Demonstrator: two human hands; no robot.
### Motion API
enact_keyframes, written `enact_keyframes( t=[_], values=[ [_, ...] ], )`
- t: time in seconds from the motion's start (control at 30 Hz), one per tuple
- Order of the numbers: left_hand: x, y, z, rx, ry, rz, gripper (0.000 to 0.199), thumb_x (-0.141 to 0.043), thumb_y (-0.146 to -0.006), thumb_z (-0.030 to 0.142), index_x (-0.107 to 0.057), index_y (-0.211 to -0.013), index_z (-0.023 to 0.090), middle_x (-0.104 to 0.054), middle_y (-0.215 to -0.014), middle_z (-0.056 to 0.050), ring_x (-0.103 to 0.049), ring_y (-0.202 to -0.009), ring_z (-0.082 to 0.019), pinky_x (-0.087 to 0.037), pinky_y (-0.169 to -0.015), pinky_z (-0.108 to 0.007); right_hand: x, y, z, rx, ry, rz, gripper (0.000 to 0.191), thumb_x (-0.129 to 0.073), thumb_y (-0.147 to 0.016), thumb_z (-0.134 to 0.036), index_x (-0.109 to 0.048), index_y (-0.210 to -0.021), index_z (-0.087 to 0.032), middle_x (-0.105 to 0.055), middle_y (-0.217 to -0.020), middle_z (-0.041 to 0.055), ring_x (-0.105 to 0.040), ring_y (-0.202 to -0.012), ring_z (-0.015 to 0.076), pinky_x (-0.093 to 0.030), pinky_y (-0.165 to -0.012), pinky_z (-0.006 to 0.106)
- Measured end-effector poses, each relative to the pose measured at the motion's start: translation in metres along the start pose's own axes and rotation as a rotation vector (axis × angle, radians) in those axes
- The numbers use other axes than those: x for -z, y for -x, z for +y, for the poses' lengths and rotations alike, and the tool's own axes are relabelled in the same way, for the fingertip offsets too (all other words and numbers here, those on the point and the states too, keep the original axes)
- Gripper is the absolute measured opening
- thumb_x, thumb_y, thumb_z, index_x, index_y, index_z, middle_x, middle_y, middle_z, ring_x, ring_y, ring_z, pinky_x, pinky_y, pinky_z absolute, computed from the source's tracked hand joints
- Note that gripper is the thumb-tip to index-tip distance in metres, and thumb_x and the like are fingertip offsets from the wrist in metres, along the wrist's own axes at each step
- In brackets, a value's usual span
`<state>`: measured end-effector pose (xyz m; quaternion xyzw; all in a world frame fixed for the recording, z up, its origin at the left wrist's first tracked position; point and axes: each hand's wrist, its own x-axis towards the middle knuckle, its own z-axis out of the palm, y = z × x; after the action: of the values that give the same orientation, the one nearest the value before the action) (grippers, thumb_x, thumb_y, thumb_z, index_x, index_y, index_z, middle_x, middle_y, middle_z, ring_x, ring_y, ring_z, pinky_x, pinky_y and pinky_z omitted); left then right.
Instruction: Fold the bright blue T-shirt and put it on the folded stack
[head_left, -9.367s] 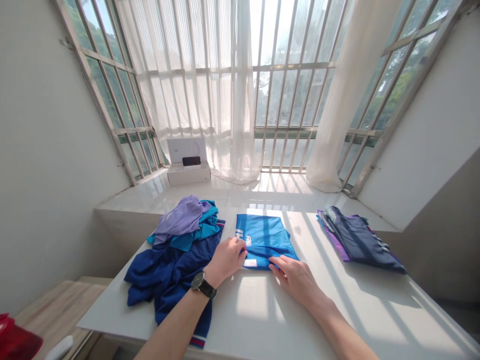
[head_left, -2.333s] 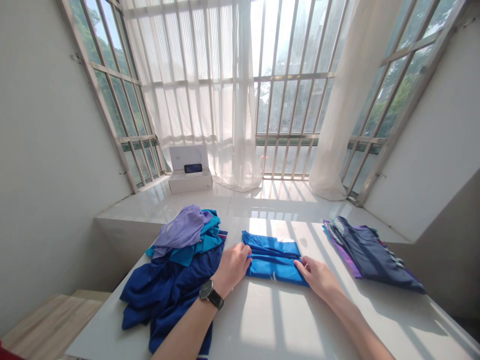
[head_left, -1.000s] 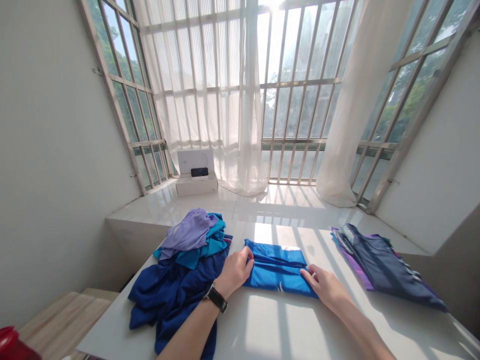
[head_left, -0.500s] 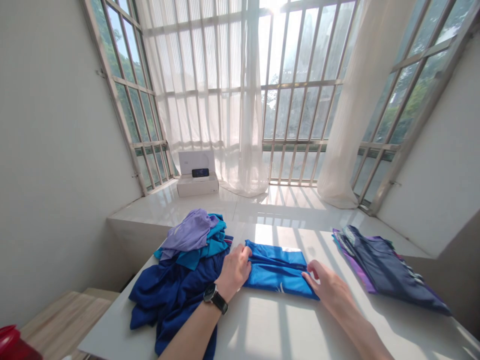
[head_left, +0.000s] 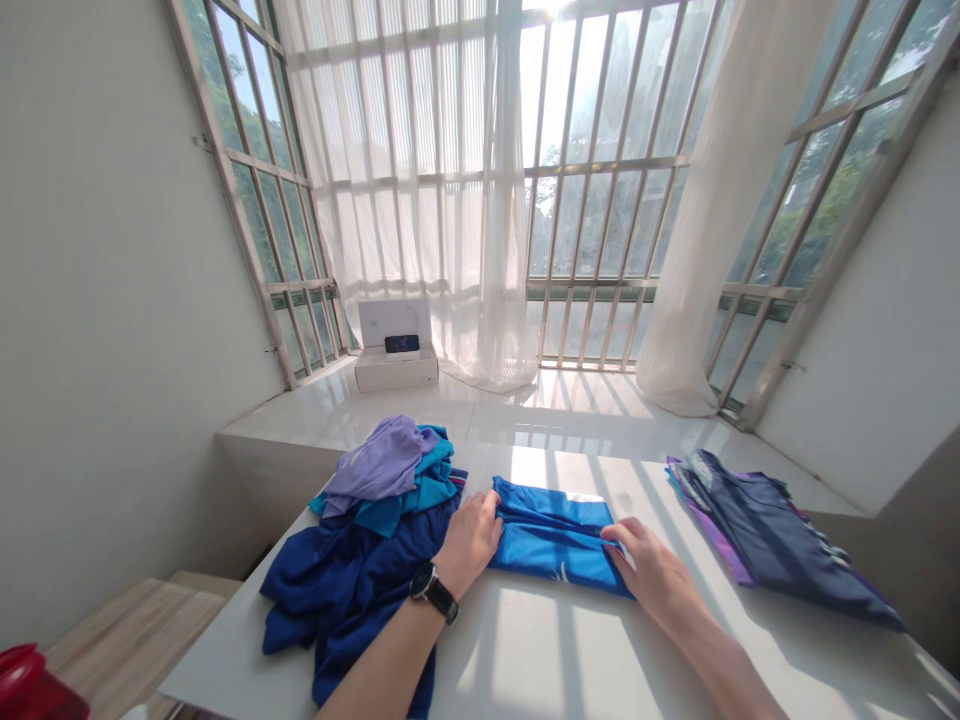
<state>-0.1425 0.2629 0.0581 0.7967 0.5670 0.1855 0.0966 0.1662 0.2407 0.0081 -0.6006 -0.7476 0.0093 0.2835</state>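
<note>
A bright blue garment lies on the white table in front of me, folded into a flat rectangle with a lengthwise crease and a small white mark near its front edge. My left hand, below a black wristwatch, is closed on its left end, the fingertips partly hidden. At the opposite end, my right hand pinches the right edge between thumb and fingers. The kind of garment cannot be made out.
Left of my left hand is a loose heap of dark blue, teal and lilac clothes. Several folded clothes are stacked at the right. Behind, a white box with a phone stands on the sill. A red object shows lower left.
My right hand has shifted slightly left, its fingers closing in on the garment's right edge. The left hand stays at the left end.
</note>
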Motion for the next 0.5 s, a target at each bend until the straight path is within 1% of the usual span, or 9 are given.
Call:
enact_keyframes(
  t=[0.07, 0.17, 0.23, 0.37, 0.5],
  values=[
    [-0.0017, -0.0011, 0.0007, 0.018, -0.027, -0.005, 0.024, -0.049, -0.098, 0.019, -0.060, -0.120, 0.017, -0.069, -0.114, -0.010, -0.064, -0.109, -0.024, -0.049, -0.092, -0.030, -0.0028, 0.0004, 0.0017, 0.016, 0.025, 0.047, 0.028, -0.044, -0.095, -0.038, -0.070, -0.099, -0.027, -0.069, -0.114, 0.0087, -0.071, -0.087, 0.0228, -0.057, -0.068, 0.034],
    [-0.0030, -0.0030, 0.0012, 0.033, -0.063, -0.018, 0.023, -0.048, -0.100, 0.020, -0.062, -0.118, 0.018, -0.069, -0.113, -0.009, -0.065, -0.108, -0.024, -0.050, -0.090, -0.029, -0.0052, 0.0001, 0.0041, 0.015, 0.075, 0.031, 0.032, -0.042, -0.096, -0.038, -0.072, -0.091, -0.027, -0.067, -0.126, 0.0088, -0.071, -0.093, 0.0238, -0.059, -0.074, 0.036],
    [-0.0022, -0.0044, 0.0018, 0.038, -0.079, -0.027, 0.022, -0.047, -0.101, 0.020, -0.063, -0.115, 0.018, -0.070, -0.111, -0.009, -0.067, -0.104, -0.023, -0.050, -0.086, -0.028, -0.0062, -0.0004, 0.0057, 0.018, 0.092, 0.004, 0.034, -0.041, -0.097, -0.038, -0.074, -0.091, -0.028, -0.067, -0.129, 0.0074, -0.071, -0.096, 0.0239, -0.059, -0.076, 0.035],
    [0.0018, -0.0072, 0.0040, 0.039, -0.117, -0.056, 0.020, -0.047, -0.101, 0.020, -0.067, -0.107, 0.018, -0.072, -0.104, -0.009, -0.069, -0.095, -0.024, -0.050, -0.078, -0.028, -0.0084, -0.0008, 0.0091, 0.021, 0.080, -0.023, 0.038, -0.039, -0.099, -0.038, -0.075, -0.097, -0.028, -0.069, -0.130, 0.0072, -0.070, -0.105, 0.0249, -0.060, -0.080, 0.035],
    [0.0045, -0.0081, 0.0059, 0.029, -0.148, -0.074, 0.021, -0.048, -0.102, 0.020, -0.068, -0.101, 0.018, -0.073, -0.101, -0.009, -0.070, -0.093, -0.024, -0.050, -0.077, -0.029, -0.0089, -0.0003, 0.0098, 0.000, 0.073, -0.051, 0.041, -0.036, -0.099, -0.038, -0.075, -0.102, -0.027, -0.068, -0.132, 0.0082, -0.070, -0.109, 0.0255, -0.059, -0.084, 0.036]
  ],
)
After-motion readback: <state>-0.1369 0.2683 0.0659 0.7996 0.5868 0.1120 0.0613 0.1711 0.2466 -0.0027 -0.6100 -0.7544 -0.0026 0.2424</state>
